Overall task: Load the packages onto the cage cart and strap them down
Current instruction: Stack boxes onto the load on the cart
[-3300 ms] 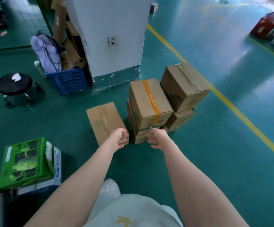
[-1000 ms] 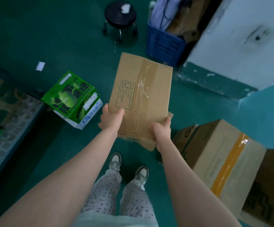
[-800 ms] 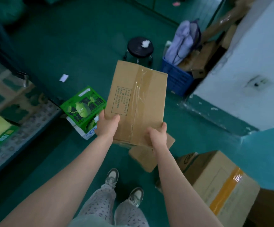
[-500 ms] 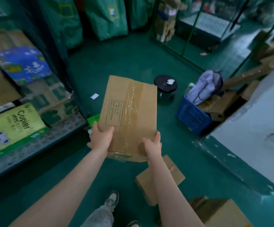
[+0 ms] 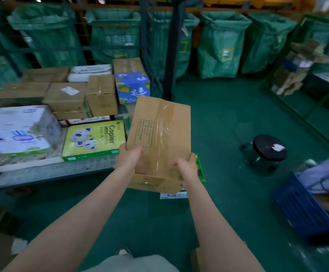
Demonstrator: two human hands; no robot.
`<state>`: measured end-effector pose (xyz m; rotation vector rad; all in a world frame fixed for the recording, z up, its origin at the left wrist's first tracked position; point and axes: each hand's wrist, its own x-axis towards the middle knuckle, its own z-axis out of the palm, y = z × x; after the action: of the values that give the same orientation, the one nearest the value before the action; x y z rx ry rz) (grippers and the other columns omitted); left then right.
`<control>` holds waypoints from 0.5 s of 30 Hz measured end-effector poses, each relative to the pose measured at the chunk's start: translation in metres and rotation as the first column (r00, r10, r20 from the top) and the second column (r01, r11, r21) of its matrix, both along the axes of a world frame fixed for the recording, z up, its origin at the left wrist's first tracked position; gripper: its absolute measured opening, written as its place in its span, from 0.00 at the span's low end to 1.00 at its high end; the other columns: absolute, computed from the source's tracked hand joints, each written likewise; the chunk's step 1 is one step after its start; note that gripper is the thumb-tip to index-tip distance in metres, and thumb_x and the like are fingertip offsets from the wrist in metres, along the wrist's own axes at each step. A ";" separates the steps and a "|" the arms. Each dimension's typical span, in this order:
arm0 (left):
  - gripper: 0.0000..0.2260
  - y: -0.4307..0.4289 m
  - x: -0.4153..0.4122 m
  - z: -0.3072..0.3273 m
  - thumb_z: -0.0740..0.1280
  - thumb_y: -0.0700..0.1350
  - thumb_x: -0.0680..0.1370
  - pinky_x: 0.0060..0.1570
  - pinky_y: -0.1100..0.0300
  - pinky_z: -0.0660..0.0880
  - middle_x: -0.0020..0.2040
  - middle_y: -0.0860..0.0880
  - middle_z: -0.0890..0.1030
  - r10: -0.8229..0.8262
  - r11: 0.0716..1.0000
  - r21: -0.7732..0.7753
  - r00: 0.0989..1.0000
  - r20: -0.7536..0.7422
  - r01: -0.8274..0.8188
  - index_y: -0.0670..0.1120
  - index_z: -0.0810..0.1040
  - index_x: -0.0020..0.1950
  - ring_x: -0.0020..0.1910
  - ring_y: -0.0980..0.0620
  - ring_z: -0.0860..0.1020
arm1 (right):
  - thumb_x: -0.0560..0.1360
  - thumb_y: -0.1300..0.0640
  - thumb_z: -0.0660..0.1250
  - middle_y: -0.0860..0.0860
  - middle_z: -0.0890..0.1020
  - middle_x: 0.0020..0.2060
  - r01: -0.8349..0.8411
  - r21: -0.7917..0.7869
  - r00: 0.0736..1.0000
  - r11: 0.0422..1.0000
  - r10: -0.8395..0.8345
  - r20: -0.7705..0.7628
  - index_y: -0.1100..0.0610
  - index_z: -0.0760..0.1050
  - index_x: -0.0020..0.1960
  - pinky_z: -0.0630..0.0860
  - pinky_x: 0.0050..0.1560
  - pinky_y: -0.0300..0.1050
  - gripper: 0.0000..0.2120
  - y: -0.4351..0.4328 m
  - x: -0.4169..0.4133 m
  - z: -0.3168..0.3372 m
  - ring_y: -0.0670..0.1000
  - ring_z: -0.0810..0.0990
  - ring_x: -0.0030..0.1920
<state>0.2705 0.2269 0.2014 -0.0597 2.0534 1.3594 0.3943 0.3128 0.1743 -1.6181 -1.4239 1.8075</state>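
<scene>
Flat brown taped cardboard box point(image 5: 159, 134), now off the floor, is being carried toward the grey metal cage cart point(image 5: 42, 173) at left, clamped at its near edge by left hand point(image 5: 129, 158) and right hand point(image 5: 185, 166); placement pending.

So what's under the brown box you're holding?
Below the taped brown cardboard box, gripped by the left hand and right hand, the edge of a green-and-white box peeks out on the green floor; its rest is covered.

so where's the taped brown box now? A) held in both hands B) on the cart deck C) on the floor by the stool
A: the left hand and right hand grip the near end of the taped box, not yet on the cage cart.
</scene>
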 end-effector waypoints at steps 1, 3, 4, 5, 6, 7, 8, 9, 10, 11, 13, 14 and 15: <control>0.22 -0.001 -0.010 0.002 0.64 0.49 0.75 0.56 0.47 0.69 0.58 0.51 0.73 0.027 1.000 0.014 1.000 -0.005 -0.027 0.56 0.64 0.69 0.54 0.46 0.70 | 0.53 0.54 0.64 0.55 0.69 0.67 -0.022 0.013 1.000 1.000 0.023 -0.005 0.47 0.58 0.73 0.73 0.61 0.57 0.48 0.001 -0.013 0.002 0.61 0.72 0.61; 0.22 -0.010 -0.038 0.006 0.64 0.49 0.76 0.53 0.48 0.69 0.60 0.50 0.74 0.080 0.996 0.047 0.997 -0.012 -0.080 0.55 0.65 0.69 0.53 0.46 0.71 | 0.53 0.54 0.64 0.55 0.69 0.66 -0.083 0.029 0.997 0.996 0.083 0.008 0.47 0.58 0.73 0.73 0.60 0.58 0.48 0.001 -0.048 0.006 0.61 0.72 0.61; 0.21 -0.014 -0.049 0.007 0.64 0.48 0.76 0.53 0.48 0.69 0.60 0.49 0.75 0.098 0.993 0.062 0.995 -0.017 -0.096 0.54 0.65 0.69 0.54 0.46 0.72 | 0.54 0.54 0.64 0.55 0.69 0.66 -0.106 0.035 0.994 0.994 0.105 0.013 0.48 0.58 0.73 0.74 0.60 0.58 0.47 0.001 -0.061 0.008 0.61 0.72 0.61; 0.20 -0.021 -0.066 0.012 0.64 0.48 0.76 0.53 0.48 0.69 0.60 0.49 0.75 0.130 0.988 0.084 0.991 -0.018 -0.128 0.53 0.66 0.68 0.55 0.46 0.73 | 0.56 0.55 0.65 0.56 0.69 0.65 -0.141 0.053 0.990 0.989 0.141 -0.001 0.48 0.59 0.72 0.74 0.60 0.57 0.45 0.000 -0.084 0.012 0.61 0.72 0.60; 0.19 -0.026 -0.077 0.015 0.64 0.47 0.76 0.55 0.49 0.70 0.59 0.49 0.76 0.144 0.985 0.096 0.989 -0.023 -0.141 0.52 0.67 0.67 0.56 0.46 0.73 | 0.59 0.57 0.65 0.56 0.70 0.65 -0.156 0.061 0.988 0.986 0.156 -0.007 0.49 0.59 0.73 0.74 0.59 0.56 0.42 -0.001 -0.097 0.013 0.61 0.72 0.60; 0.18 -0.031 -0.093 0.021 0.64 0.48 0.74 0.57 0.48 0.70 0.58 0.50 0.77 0.169 0.980 0.112 0.985 -0.033 -0.164 0.51 0.68 0.64 0.56 0.45 0.74 | 0.62 0.59 0.66 0.56 0.69 0.66 -0.181 0.081 0.983 0.980 0.183 -0.023 0.48 0.59 0.73 0.75 0.59 0.55 0.40 -0.002 -0.119 0.018 0.60 0.71 0.60; 0.19 -0.036 -0.107 0.023 0.65 0.51 0.71 0.60 0.47 0.70 0.57 0.50 0.78 0.187 0.976 0.119 0.981 -0.047 -0.180 0.52 0.69 0.62 0.56 0.44 0.75 | 0.64 0.60 0.66 0.56 0.69 0.67 -0.205 0.084 0.978 0.975 0.208 -0.031 0.48 0.58 0.73 0.74 0.58 0.53 0.40 -0.003 -0.135 0.018 0.60 0.71 0.61; 0.21 -0.041 -0.127 0.023 0.64 0.53 0.66 0.62 0.45 0.69 0.56 0.50 0.79 0.214 0.972 0.109 0.975 -0.068 -0.206 0.53 0.70 0.59 0.56 0.44 0.75 | 0.65 0.61 0.65 0.56 0.68 0.68 -0.231 0.101 0.971 0.968 0.236 -0.038 0.48 0.57 0.74 0.74 0.56 0.50 0.40 -0.004 -0.156 0.021 0.60 0.70 0.63; 0.22 -0.044 -0.140 0.022 0.63 0.55 0.63 0.63 0.43 0.68 0.56 0.50 0.79 0.229 0.970 0.109 0.969 -0.095 -0.219 0.55 0.70 0.56 0.56 0.43 0.75 | 0.66 0.62 0.66 0.55 0.66 0.70 -0.250 0.107 0.966 0.962 0.255 -0.042 0.48 0.55 0.75 0.73 0.55 0.48 0.41 -0.005 -0.170 0.023 0.60 0.69 0.64; 0.22 -0.049 -0.155 0.022 0.63 0.55 0.62 0.64 0.43 0.68 0.56 0.50 0.79 0.248 0.967 0.098 0.962 -0.114 -0.237 0.56 0.70 0.55 0.57 0.43 0.75 | 0.67 0.62 0.66 0.55 0.65 0.71 -0.269 0.120 0.960 0.956 0.276 -0.051 0.48 0.54 0.76 0.73 0.53 0.47 0.41 -0.007 -0.185 0.023 0.60 0.68 0.66; 0.21 -0.057 -0.176 0.025 0.64 0.55 0.64 0.63 0.43 0.69 0.56 0.49 0.79 0.284 0.956 0.115 0.950 -0.128 -0.270 0.56 0.71 0.57 0.57 0.44 0.75 | 0.68 0.63 0.65 0.55 0.65 0.71 -0.316 0.133 0.943 0.939 0.327 -0.066 0.50 0.53 0.77 0.71 0.48 0.45 0.41 -0.009 -0.212 0.026 0.59 0.68 0.66; 0.24 -0.059 -0.183 0.027 0.64 0.54 0.65 0.62 0.43 0.70 0.57 0.49 0.79 0.304 0.949 0.131 0.943 -0.132 -0.288 0.54 0.71 0.60 0.57 0.44 0.75 | 0.68 0.64 0.65 0.55 0.66 0.71 -0.330 0.133 0.937 0.935 0.341 -0.070 0.50 0.53 0.77 0.72 0.46 0.45 0.41 -0.009 -0.223 0.027 0.59 0.69 0.66; 0.27 -0.063 -0.191 0.027 0.64 0.54 0.65 0.62 0.44 0.70 0.57 0.49 0.79 0.330 0.939 0.145 0.934 -0.139 -0.311 0.53 0.71 0.63 0.56 0.45 0.75 | 0.68 0.64 0.65 0.55 0.66 0.71 -0.345 0.141 0.932 0.928 0.356 -0.068 0.50 0.54 0.77 0.72 0.44 0.44 0.40 -0.009 -0.236 0.028 0.59 0.69 0.65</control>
<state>0.0794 0.1643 0.2282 -0.2505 2.1578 1.7364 0.1580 0.3034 0.2024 -1.2596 -1.8379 1.9007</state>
